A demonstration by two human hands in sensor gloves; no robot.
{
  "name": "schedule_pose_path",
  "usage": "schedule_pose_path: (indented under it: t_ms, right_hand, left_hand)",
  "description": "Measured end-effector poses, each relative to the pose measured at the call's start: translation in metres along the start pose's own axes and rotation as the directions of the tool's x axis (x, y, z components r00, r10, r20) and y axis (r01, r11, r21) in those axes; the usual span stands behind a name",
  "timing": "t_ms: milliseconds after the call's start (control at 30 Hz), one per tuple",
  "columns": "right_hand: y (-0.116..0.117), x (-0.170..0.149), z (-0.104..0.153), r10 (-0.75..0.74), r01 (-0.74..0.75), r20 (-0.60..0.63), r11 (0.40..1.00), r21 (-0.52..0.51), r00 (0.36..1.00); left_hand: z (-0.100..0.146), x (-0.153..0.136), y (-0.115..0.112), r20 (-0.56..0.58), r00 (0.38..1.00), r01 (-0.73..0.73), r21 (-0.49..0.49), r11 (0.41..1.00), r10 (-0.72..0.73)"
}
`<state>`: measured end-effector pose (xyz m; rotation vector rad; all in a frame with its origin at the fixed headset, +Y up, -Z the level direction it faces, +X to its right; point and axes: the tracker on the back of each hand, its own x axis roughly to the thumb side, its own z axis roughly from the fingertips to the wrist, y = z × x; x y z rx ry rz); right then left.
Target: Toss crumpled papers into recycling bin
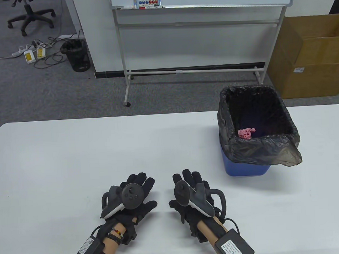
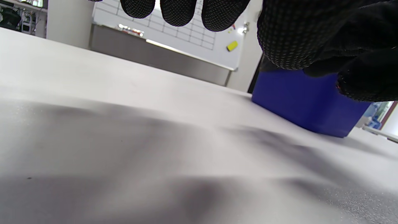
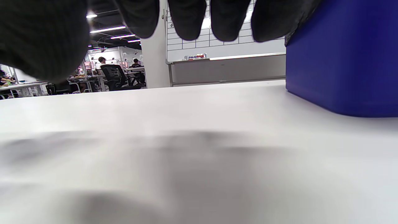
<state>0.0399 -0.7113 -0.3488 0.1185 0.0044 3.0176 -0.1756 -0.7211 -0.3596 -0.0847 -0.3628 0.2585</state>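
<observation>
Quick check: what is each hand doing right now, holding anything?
Left hand: open, fingers spread, holding nothing.
Right hand: open, holding nothing.

bin [image 1: 245, 168] blue | liner [image 1: 235, 146] black | paper [image 1: 246, 133] pink | table [image 1: 102, 153] white

The bench [image 1: 74, 154] has a smooth, matt white top, and the bin [image 1: 245, 168] standing on it is smooth blue plastic lined with a thin, crinkled, faintly glossy black plastic bag [image 1: 261, 145]. Inside lies a crumpled paper [image 1: 246, 133], pink and creased. The left hand [image 1: 130, 200] and right hand [image 1: 194, 198] wear black knitted cloth gloves with a dotted, grainy texture, each carrying a smooth plastic tracker.
</observation>
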Motion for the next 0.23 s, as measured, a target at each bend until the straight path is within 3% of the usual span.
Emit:
schedule_pose_path:
  t_ms: [233]
  right_hand:
    - [0.0037, 0.0010, 0.0011, 0.014, -0.014, 0.004, 1.000, 0.020, 1.000]
  left_hand:
    - [-0.0005, 0.0008, -0.0005, 0.002, 1.000, 0.003, -0.004, 1.000, -0.003]
